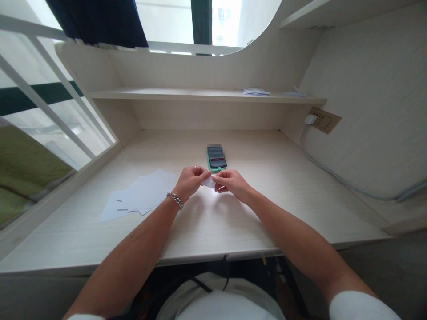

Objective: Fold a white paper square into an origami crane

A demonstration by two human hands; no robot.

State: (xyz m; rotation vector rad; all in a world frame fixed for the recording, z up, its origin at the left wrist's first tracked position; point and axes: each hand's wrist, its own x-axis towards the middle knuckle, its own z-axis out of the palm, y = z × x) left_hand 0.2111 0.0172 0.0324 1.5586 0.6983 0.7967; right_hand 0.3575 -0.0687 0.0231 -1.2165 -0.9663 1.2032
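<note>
Between my two hands is a small piece of white paper [208, 182], held just above the desk. My left hand [191, 180], with a ring and a chain bracelet at the wrist, pinches its left side. The fingers of my right hand [232, 183] are closed on its right edge. Right behind the hands lies a phone [217, 157] in a green case, its screen lit. Several loose white sheets [143, 191] overlap on the desk to the left of my left hand.
The pale wooden desk [300, 178] has a shelf [187, 94] at its back, bearing folded papers [256, 91]. On the right wall, a white plug sits in a socket [325, 120], and its grey cable [336, 178] runs along the desk's right side. White railing [50, 98] borders the left.
</note>
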